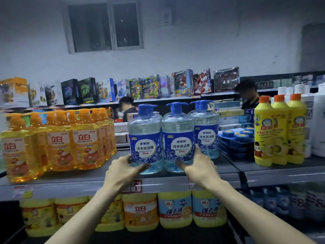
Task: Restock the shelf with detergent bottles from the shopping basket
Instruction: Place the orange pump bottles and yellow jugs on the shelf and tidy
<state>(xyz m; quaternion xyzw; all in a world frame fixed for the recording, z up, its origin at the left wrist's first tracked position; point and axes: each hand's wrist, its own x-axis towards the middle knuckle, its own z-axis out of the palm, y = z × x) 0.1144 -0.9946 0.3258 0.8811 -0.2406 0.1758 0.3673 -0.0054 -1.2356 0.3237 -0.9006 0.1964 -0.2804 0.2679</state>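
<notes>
2 blue detergent bottles stand touching near the front edge of the shelf point(79, 178). The left hand point(123, 171) holds the left bottle point(145, 138) low down, its thumb across the front and its fingers round the side. The right hand point(200, 166) seems to hold the middle bottle point(177, 138) the same way, but most of its fingers are hidden. The basket is not in view. A hard push could bump the back bottles point(205, 131). A slip could tip 1 bottle off the edge, because both are tall and full.
</notes>
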